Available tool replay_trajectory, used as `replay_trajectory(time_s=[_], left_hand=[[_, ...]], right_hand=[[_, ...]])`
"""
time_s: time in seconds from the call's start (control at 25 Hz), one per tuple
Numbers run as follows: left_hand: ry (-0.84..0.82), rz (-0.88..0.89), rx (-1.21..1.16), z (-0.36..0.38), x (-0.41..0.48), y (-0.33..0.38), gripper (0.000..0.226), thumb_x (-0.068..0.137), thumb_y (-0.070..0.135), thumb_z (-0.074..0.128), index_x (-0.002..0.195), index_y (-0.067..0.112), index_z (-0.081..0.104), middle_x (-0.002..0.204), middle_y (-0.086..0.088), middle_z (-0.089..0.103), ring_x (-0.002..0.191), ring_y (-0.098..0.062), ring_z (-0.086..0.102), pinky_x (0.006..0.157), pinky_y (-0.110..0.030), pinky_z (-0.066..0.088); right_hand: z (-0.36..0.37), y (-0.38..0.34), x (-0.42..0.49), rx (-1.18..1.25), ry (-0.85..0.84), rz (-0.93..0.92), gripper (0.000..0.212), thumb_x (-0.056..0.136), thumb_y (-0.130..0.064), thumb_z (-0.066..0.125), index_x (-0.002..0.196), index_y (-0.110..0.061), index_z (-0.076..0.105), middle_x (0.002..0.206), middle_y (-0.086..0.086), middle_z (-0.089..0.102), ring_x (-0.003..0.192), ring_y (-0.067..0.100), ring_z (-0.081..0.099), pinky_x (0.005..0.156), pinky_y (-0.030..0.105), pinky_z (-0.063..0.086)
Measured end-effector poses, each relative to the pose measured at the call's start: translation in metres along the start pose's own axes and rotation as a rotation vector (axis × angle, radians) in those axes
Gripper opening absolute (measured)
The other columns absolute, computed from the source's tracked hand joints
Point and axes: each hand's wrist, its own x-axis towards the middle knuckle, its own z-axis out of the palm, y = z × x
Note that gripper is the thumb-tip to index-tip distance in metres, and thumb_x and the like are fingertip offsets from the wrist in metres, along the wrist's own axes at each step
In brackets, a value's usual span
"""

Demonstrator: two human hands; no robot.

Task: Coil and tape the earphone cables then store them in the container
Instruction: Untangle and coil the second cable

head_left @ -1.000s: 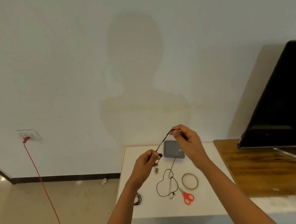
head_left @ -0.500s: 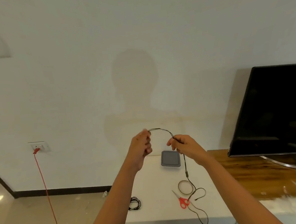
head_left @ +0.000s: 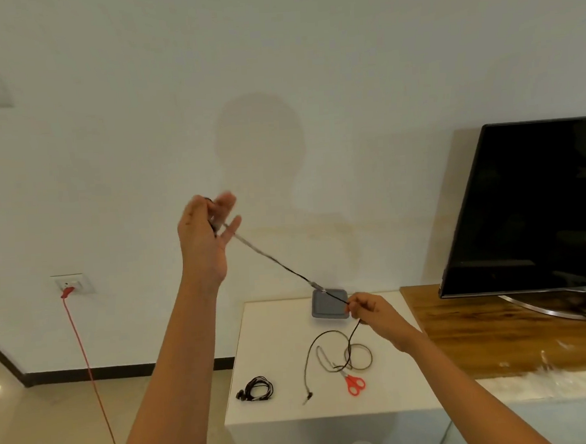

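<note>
The fingers (head_left: 225,205) of the left hand (head_left: 203,241) are blurred and partly spread, yet one end of the earphone cable (head_left: 277,260) is gripped among them, high in front of the wall. The cable is stretched tight down to the right hand (head_left: 372,313), where it is pinched between thumb and fingertips (head_left: 353,304) just above the grey container (head_left: 324,311) at the far side of the white table (head_left: 274,336). The rest of the cable is draped in loose loops on the table, across a tape roll (head_left: 360,356) and beside red scissors (head_left: 354,384). A second coiled earphone (head_left: 257,388) is seen at the near left.
</note>
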Motion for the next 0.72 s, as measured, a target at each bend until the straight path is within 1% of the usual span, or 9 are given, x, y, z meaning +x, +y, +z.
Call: replay_trajectory(time_s=[0.08, 0.16, 0.28, 0.36, 0.48, 0.56, 0.6, 0.68, 0.72], left_hand=[[-0.123, -0.176, 0.274, -0.017, -0.012, -0.012, 0.026, 0.086, 0.015, 0.046, 0.061, 0.012, 0.045, 0.072, -0.005, 0.067, 0.081, -0.021, 0.067, 0.099, -0.051, 0.046], [-0.458, -0.401, 0.597, -0.033, -0.03, -0.028, 0.025, 0.079, 0.019, 0.051, 0.056, 0.009, 0.051, 0.069, -0.007, 0.067, 0.078, -0.019, 0.065, 0.097, -0.04, 0.05], [-1.064, -0.747, 1.051, -0.041, -0.056, -0.059, 0.022, 0.077, 0.033, 0.058, 0.078, 0.018, 0.075, 0.097, -0.005, 0.073, 0.089, -0.011, 0.065, 0.094, -0.026, 0.049], [-1.227, -0.829, 1.19, -0.034, -0.065, -0.08, 0.024, 0.086, 0.03, 0.057, 0.097, 0.019, 0.074, 0.105, 0.0, 0.072, 0.099, -0.007, 0.066, 0.098, -0.027, 0.046], [-1.011, -0.501, 1.349, -0.018, -0.062, -0.097, 0.024, 0.089, 0.032, 0.059, 0.092, 0.014, 0.073, 0.093, -0.001, 0.074, 0.089, -0.011, 0.069, 0.081, -0.022, 0.05], [-0.553, -0.052, 1.371, -0.008, -0.052, -0.091, 0.027, 0.085, 0.041, 0.062, 0.086, 0.014, 0.067, 0.086, 0.001, 0.068, 0.084, -0.014, 0.064, 0.073, -0.023, 0.047], [-0.38, 0.107, 1.259, -0.003, -0.047, -0.088, 0.03, 0.084, 0.043, 0.064, 0.095, 0.015, 0.061, 0.094, 0.003, 0.064, 0.089, -0.011, 0.06, 0.076, -0.023, 0.046], [-0.384, 0.212, 1.09, 0.008, -0.041, -0.085, 0.037, 0.088, 0.043, 0.059, 0.115, 0.02, 0.05, 0.113, 0.008, 0.057, 0.101, -0.003, 0.052, 0.086, -0.022, 0.042], [-0.477, 0.182, 1.049, 0.013, -0.041, -0.085, 0.029, 0.092, 0.039, 0.054, 0.113, 0.019, 0.052, 0.107, 0.008, 0.062, 0.096, -0.001, 0.055, 0.085, -0.022, 0.043]], right_hand=[[-0.001, -0.01, 0.006, -0.033, 0.17, -0.056, 0.014, 0.095, -0.017, 0.053, 0.09, -0.017, 0.066, 0.091, -0.004, 0.068, 0.084, 0.005, 0.057, 0.08, 0.021, 0.04], [-0.002, -0.03, 0.012, 0.123, 0.188, -0.093, 0.015, 0.096, -0.012, 0.051, 0.09, -0.016, 0.065, 0.091, -0.001, 0.068, 0.081, 0.012, 0.058, 0.079, 0.023, 0.044], [0.0, -0.061, 0.015, 0.488, 0.033, -0.147, 0.018, 0.097, -0.007, 0.045, 0.091, -0.006, 0.062, 0.087, 0.006, 0.065, 0.087, 0.022, 0.063, 0.089, 0.031, 0.052], [0.004, -0.082, 0.011, 0.703, -0.039, -0.141, 0.023, 0.098, -0.001, 0.039, 0.089, 0.0, 0.06, 0.091, 0.012, 0.068, 0.096, 0.026, 0.066, 0.093, 0.032, 0.053], [0.006, -0.104, 0.003, 0.98, -0.039, -0.061, 0.036, 0.092, 0.004, 0.031, 0.078, 0.006, 0.064, 0.092, 0.021, 0.069, 0.095, 0.033, 0.068, 0.086, 0.033, 0.057], [0.003, -0.113, -0.002, 1.031, -0.064, -0.016, 0.042, 0.091, -0.002, 0.03, 0.077, 0.011, 0.067, 0.095, 0.026, 0.069, 0.094, 0.035, 0.069, 0.083, 0.033, 0.058], [0.002, -0.118, -0.006, 1.001, -0.083, 0.006, 0.043, 0.092, -0.007, 0.03, 0.081, 0.013, 0.066, 0.096, 0.027, 0.068, 0.094, 0.033, 0.069, 0.081, 0.031, 0.058], [0.002, -0.126, -0.01, 0.876, -0.099, 0.023, 0.041, 0.097, -0.014, 0.038, 0.085, 0.011, 0.067, 0.095, 0.024, 0.07, 0.091, 0.026, 0.07, 0.08, 0.024, 0.057], [0.003, -0.129, -0.011, 0.802, -0.091, 0.007, 0.035, 0.097, -0.013, 0.044, 0.085, 0.009, 0.069, 0.093, 0.02, 0.072, 0.089, 0.022, 0.071, 0.079, 0.021, 0.057]])
